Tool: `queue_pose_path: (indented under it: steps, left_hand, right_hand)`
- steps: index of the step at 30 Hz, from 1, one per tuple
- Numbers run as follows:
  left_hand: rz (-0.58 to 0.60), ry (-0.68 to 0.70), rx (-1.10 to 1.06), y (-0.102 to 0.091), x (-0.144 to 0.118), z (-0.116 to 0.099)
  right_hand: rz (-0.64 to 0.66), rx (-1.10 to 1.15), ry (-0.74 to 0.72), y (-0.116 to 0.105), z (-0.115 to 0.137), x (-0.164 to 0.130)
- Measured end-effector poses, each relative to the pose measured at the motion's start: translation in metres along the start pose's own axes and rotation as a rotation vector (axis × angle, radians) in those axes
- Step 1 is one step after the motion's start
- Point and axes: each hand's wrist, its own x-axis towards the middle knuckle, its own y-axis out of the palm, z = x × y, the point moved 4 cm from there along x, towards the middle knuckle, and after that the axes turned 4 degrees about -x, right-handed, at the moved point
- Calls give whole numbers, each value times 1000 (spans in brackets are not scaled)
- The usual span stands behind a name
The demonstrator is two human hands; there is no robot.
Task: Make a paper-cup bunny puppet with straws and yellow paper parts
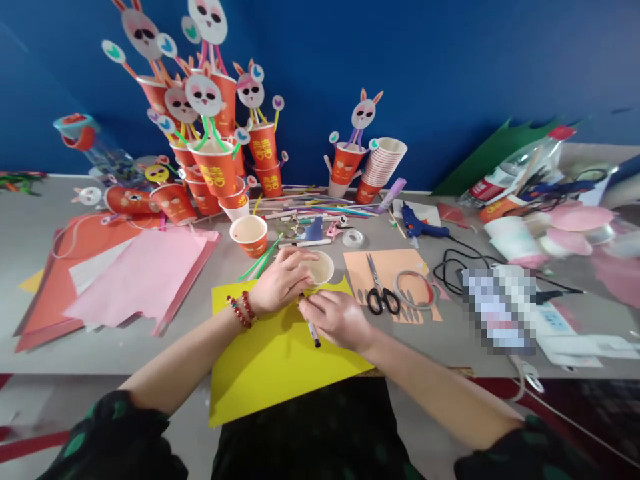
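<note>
Paper cup (319, 268), mouth up on the yellow sheet (270, 360), at 12 o'clock of the right hand (337, 319). Left hand (280, 280) grips its rim; right clasps a marker (313, 332). Likely light, thin-walled, crushable: steady by the rim.

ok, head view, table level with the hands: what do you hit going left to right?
pink paper → yellow sheet → left hand on the paper cup → right hand holding a marker → scissors → tape ring → black cable
</note>
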Motion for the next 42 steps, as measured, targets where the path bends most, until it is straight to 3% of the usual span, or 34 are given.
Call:
queue_pose_path:
  steps: [8, 20, 31, 35, 39, 42]
  left_hand:
    - [-8, 78, -20, -5, 2, 2]
    - [4, 77, -35, -3, 2, 5]
    - [7, 70, -22, -2, 1, 5]
    - [13, 77, -28, -2, 0, 5]
    - [27, 80, -41, -3, 0, 5]
    - [34, 75, -43, -3, 0, 4]
  right_hand:
    - [78, -86, -3, 9, 0, 6]
    - [190, -145, 49, 18, 2, 9]
    - [166, -4, 103, 4, 2, 1]
    - [-2, 250, 290, -14, -17, -8]
    - [-176, 521, 710, -28, -57, -25]
    - [-216, 764, 978, -27, -85, -31]
